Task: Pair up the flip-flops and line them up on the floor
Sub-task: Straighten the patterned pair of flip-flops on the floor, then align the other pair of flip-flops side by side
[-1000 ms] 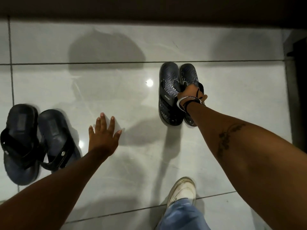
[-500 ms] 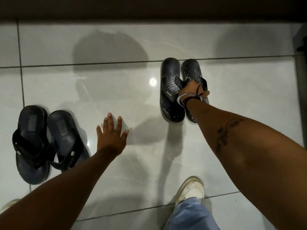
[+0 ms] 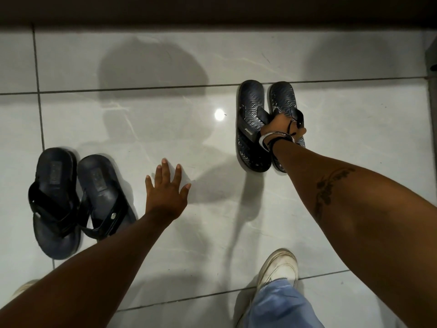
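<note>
Two wavy-patterned dark flip-flops [image 3: 251, 100] lie side by side on the white tiled floor at upper right, toes away from me. My right hand [image 3: 279, 126] is closed over the straps of this pair, with bracelets on the wrist. A second pair of plain dark flip-flops [image 3: 56, 176] lies at the left, its right one [image 3: 99, 183] angled outward at the heel. My left hand [image 3: 165, 192] hovers flat over the floor between the two pairs, fingers spread, holding nothing.
The glossy tile floor [image 3: 165, 114] has dark grout lines and a bright lamp reflection [image 3: 219, 114]. A dark wall base runs along the top. My white shoe [image 3: 279, 268] and blue trouser leg [image 3: 279, 306] stand at bottom right.
My right hand has pushed the wavy pair away from me, up to the grout line. The view has shifted a little left; my left hand stays spread.
</note>
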`<state>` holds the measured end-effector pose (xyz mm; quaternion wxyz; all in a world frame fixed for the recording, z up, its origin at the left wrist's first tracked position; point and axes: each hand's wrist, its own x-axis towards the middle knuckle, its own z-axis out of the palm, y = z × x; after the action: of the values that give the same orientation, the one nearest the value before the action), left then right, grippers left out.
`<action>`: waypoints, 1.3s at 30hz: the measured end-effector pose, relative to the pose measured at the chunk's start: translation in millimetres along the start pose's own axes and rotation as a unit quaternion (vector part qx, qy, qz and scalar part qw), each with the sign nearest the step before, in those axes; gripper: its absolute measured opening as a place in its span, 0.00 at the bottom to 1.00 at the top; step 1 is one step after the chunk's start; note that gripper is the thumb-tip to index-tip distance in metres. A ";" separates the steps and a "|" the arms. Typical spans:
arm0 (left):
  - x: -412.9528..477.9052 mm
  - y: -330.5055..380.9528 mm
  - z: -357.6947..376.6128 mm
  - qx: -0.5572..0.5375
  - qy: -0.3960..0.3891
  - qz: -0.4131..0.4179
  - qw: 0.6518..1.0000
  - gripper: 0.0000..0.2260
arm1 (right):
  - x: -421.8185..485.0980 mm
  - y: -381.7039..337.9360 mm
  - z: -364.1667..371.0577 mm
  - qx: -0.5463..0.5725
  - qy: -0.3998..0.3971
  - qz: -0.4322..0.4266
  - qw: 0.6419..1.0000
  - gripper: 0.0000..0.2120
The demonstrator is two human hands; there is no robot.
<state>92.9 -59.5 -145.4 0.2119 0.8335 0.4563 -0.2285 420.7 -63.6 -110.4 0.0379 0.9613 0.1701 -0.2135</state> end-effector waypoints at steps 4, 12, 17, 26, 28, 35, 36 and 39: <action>1.2 -0.6 -0.1 -0.002 -0.004 0.001 1.000 0.30 | -0.2 0.9 2.1 0.020 0.008 0.000 1.000 0.14; 1.9 0.8 -3.8 -0.008 -0.022 -0.003 1.000 0.30 | -0.5 2.3 1.1 -0.009 0.008 -0.024 1.000 0.15; -1.6 -3.9 -18.7 -0.025 -0.050 -0.003 0.998 0.31 | -20.2 4.6 -1.7 -0.074 0.072 -0.061 0.993 0.26; -23.6 -83.0 -79.0 -0.013 0.115 -0.132 0.985 0.25 | -154.3 -49.3 65.0 -0.065 0.007 -0.431 0.900 0.33; -31.0 -116.4 -88.3 0.006 0.091 -0.190 0.978 0.23 | -190.0 -72.9 88.0 -0.105 -0.069 -0.465 0.877 0.39; -67.3 -174.4 -78.0 0.043 -0.075 -0.269 0.959 0.13 | -255.9 -102.3 140.3 -0.243 -0.169 -0.410 0.863 0.37; -69.9 -175.9 -74.2 0.059 -0.076 -0.255 0.962 0.11 | -259.2 -103.8 141.6 -0.260 -0.172 -0.398 0.863 0.37; -71.6 -180.7 -66.5 0.056 -0.063 -0.228 0.970 0.08 | -264.4 -107.3 143.3 -0.260 -0.178 -0.381 0.869 0.38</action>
<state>-83.9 19.6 -76.8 0.1356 0.7017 0.6067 -0.3481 101.9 -65.9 -128.3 0.2315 0.7227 0.5630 -0.3273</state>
